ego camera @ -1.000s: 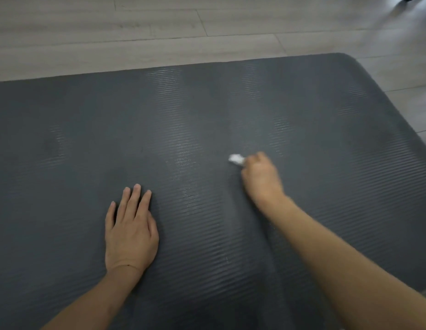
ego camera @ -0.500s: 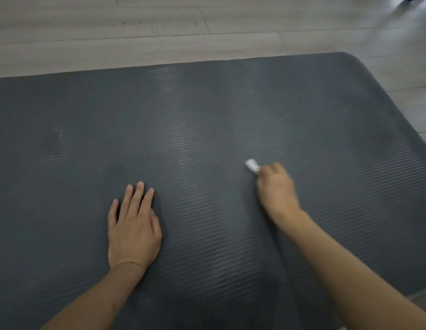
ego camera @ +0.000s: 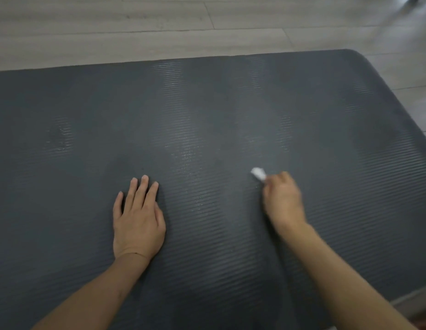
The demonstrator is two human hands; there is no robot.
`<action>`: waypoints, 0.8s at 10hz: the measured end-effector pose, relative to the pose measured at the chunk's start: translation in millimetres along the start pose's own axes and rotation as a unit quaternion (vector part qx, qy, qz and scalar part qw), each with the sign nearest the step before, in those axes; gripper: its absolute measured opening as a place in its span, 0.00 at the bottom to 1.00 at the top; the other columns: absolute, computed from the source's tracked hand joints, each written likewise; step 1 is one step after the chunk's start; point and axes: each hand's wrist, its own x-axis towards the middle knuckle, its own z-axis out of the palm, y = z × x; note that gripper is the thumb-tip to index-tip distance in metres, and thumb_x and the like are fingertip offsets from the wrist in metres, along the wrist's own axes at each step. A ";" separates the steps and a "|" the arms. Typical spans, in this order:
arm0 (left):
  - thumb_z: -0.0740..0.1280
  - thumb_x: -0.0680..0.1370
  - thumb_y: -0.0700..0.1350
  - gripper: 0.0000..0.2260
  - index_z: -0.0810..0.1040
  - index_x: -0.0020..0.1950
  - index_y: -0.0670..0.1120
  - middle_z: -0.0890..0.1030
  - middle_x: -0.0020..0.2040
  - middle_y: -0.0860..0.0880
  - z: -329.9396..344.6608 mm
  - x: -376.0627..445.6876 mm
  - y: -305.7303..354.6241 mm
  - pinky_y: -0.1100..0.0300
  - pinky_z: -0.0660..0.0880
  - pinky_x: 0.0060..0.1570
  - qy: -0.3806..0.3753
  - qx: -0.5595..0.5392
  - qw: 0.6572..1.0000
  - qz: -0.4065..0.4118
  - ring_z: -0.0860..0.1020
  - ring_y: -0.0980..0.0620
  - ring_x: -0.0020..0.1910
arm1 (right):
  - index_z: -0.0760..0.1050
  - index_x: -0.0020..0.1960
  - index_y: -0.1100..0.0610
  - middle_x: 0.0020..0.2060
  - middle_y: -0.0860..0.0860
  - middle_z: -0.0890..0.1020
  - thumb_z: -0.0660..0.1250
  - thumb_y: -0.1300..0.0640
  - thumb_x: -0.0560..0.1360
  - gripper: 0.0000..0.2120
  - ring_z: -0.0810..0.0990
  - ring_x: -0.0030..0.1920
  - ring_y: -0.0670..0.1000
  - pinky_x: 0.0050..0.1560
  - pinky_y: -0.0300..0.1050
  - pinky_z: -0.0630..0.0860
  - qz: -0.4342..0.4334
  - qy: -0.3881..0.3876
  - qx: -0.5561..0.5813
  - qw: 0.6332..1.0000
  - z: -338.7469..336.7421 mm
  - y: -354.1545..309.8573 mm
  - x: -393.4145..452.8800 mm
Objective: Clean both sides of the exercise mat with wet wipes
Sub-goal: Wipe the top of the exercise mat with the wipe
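Note:
A dark grey ribbed exercise mat lies flat on the floor and fills most of the view. My left hand rests flat on it with straight fingers, left of centre. My right hand is right of centre, fingers curled round a small bunched white wet wipe that sticks out past the fingertips and touches the mat. Faint shiny damp streaks show on the mat ahead of both hands.
Pale wood-look floor runs beyond the mat's far edge and past its rounded far right corner. A strip of floor shows at the lower right beside the mat.
My right hand with the wipe has slid to the right and slightly toward me across the mat. My left hand has stayed in place.

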 end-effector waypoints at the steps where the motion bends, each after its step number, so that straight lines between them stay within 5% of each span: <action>1: 0.48 0.82 0.49 0.27 0.67 0.80 0.46 0.62 0.82 0.47 -0.9 0.4 0.2 0.42 0.54 0.80 -0.003 -0.002 1.000 0.002 0.56 0.49 0.83 | 0.79 0.51 0.63 0.43 0.58 0.77 0.63 0.65 0.76 0.08 0.78 0.43 0.62 0.44 0.50 0.77 0.102 0.036 0.015 0.994 -7.3 -6.7 -0.1; 2: 0.48 0.83 0.49 0.27 0.67 0.80 0.46 0.62 0.83 0.48 -1.3 0.5 -1.4 0.43 0.54 0.80 -0.005 0.003 1.000 0.001 0.56 0.49 0.83 | 0.79 0.55 0.60 0.41 0.48 0.75 0.65 0.62 0.75 0.10 0.76 0.40 0.47 0.36 0.26 0.71 0.039 -0.029 0.108 0.993 12.4 -114.2 -48.7; 3: 0.47 0.83 0.49 0.27 0.67 0.80 0.46 0.62 0.83 0.47 -0.6 0.6 -1.7 0.42 0.55 0.80 -0.005 0.004 1.000 0.002 0.55 0.49 0.83 | 0.80 0.49 0.60 0.40 0.53 0.76 0.72 0.64 0.70 0.08 0.76 0.39 0.53 0.34 0.44 0.78 -0.171 -0.081 0.121 0.975 25.4 -163.1 -81.8; 4: 0.47 0.83 0.49 0.27 0.66 0.80 0.46 0.61 0.83 0.48 -0.9 -0.1 -1.6 0.42 0.53 0.81 -0.006 -0.001 1.000 0.002 0.54 0.49 0.83 | 0.78 0.45 0.58 0.40 0.55 0.76 0.64 0.62 0.73 0.04 0.76 0.40 0.58 0.37 0.50 0.77 -0.180 -0.065 0.058 0.980 16.7 -83.9 -42.8; 5: 0.47 0.83 0.49 0.27 0.66 0.80 0.46 0.61 0.83 0.47 -1.8 -0.7 -0.6 0.42 0.53 0.81 -0.004 -0.007 1.000 0.000 0.55 0.49 0.83 | 0.79 0.45 0.63 0.41 0.60 0.77 0.66 0.64 0.75 0.04 0.78 0.41 0.64 0.41 0.54 0.75 0.016 0.002 -0.011 1.000 -13.1 17.3 2.8; 6: 0.47 0.83 0.49 0.27 0.66 0.80 0.46 0.61 0.83 0.47 -2.2 0.4 -0.9 0.42 0.53 0.81 -0.006 -0.007 1.000 0.000 0.55 0.49 0.83 | 0.79 0.50 0.65 0.43 0.62 0.78 0.65 0.65 0.75 0.06 0.78 0.42 0.66 0.43 0.56 0.76 0.123 0.061 -0.018 0.990 -11.1 13.6 -3.7; 7: 0.47 0.83 0.50 0.27 0.66 0.81 0.46 0.61 0.83 0.47 -2.4 -0.3 -0.4 0.42 0.53 0.81 -0.006 -0.006 1.000 0.002 0.55 0.49 0.83 | 0.80 0.55 0.65 0.41 0.57 0.77 0.67 0.66 0.74 0.11 0.76 0.39 0.59 0.39 0.52 0.76 0.006 0.016 0.053 0.998 25.9 -83.9 -61.9; 8: 0.47 0.83 0.49 0.27 0.66 0.81 0.46 0.61 0.83 0.47 -2.7 -0.1 -0.4 0.42 0.53 0.81 -0.003 -0.008 1.000 0.003 0.55 0.49 0.83 | 0.80 0.49 0.62 0.40 0.55 0.76 0.66 0.65 0.74 0.06 0.75 0.39 0.55 0.35 0.49 0.76 -0.169 -0.036 0.089 0.981 27.7 -113.7 -84.3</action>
